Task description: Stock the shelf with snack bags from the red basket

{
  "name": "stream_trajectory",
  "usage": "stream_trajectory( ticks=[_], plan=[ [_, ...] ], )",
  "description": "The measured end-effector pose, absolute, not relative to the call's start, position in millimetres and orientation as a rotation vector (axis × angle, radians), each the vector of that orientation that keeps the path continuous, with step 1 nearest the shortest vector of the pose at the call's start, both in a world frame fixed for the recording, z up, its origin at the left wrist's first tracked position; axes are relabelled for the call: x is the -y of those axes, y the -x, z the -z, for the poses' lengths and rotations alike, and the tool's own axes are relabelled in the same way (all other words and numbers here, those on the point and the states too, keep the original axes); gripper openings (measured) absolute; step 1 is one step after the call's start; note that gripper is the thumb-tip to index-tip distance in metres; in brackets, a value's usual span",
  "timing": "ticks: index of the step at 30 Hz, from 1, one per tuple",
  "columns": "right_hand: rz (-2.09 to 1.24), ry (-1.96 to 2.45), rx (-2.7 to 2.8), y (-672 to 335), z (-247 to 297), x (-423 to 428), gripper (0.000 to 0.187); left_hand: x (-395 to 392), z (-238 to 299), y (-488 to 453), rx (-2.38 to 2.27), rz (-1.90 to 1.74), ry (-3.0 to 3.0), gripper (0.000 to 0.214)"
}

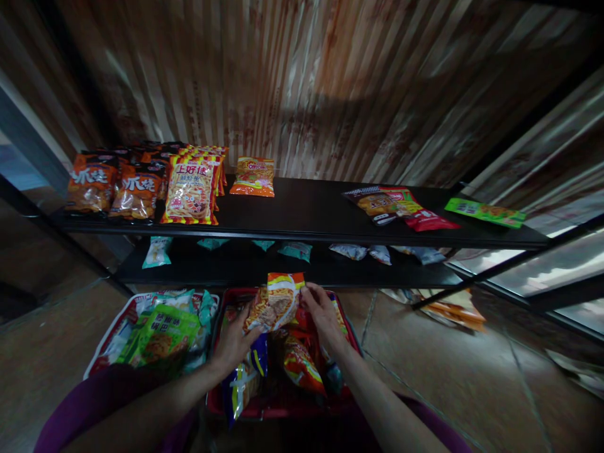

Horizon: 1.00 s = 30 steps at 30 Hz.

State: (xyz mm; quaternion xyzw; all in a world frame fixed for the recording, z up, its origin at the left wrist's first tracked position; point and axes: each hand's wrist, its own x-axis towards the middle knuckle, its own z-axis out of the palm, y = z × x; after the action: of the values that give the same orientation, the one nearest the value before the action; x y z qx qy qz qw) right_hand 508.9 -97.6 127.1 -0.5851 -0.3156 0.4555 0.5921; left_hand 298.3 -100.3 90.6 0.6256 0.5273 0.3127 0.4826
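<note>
Both my hands hold one orange and white snack bag [277, 302] above a red basket [283, 409] full of snack packets. My left hand [233, 343] grips the bag's lower left edge, fingers closed. My right hand [321, 314] pinches its upper right corner. Below the bag lie a blue and yellow packet [243, 384] and a red and orange packet [302, 365] in the basket.
A second basket [101, 352] at the left holds green snack bags [160, 333]. A black shelf [306, 214] ahead carries rows of orange bags [113, 189], a yellow and red bag [191, 192] and loose packets at the right [401, 207]. A lower shelf [264, 267] holds pale packets. Tiled floor lies to the right.
</note>
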Motion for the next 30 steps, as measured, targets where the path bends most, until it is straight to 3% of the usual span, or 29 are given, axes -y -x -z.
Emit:
stream_trajectory(
  ticks=[4, 11, 16, 23, 30],
  plan=[
    [-1.171, 1.371, 0.807, -503.6, -137.8, 101.6, 0.037, 104.0, -101.5, -299.0, -1.331, -0.776, -1.531, 0.058],
    [-0.811, 1.472, 0.928, -508.5, -142.9, 103.4, 0.051, 100.1, -103.7, -302.4, -1.393, -0.896, -1.765, 0.060],
    [-1.257, 1.158, 0.929, -500.0, -146.5, 117.7, 0.059, 87.5, -98.2, -301.8, -1.564, -0.831, -1.993, 0.058],
    [-1.362, 1.139, 0.602, -490.3, -132.7, 122.4, 0.031, 90.4, -87.6, -299.4, -1.468, -0.801, -2.336, 0.058],
    [-1.358, 1.142, 0.407, -491.3, -130.0, 113.5, 0.038, 107.2, -79.6, -297.3, -1.210, -0.768, -2.378, 0.046]
  ],
)
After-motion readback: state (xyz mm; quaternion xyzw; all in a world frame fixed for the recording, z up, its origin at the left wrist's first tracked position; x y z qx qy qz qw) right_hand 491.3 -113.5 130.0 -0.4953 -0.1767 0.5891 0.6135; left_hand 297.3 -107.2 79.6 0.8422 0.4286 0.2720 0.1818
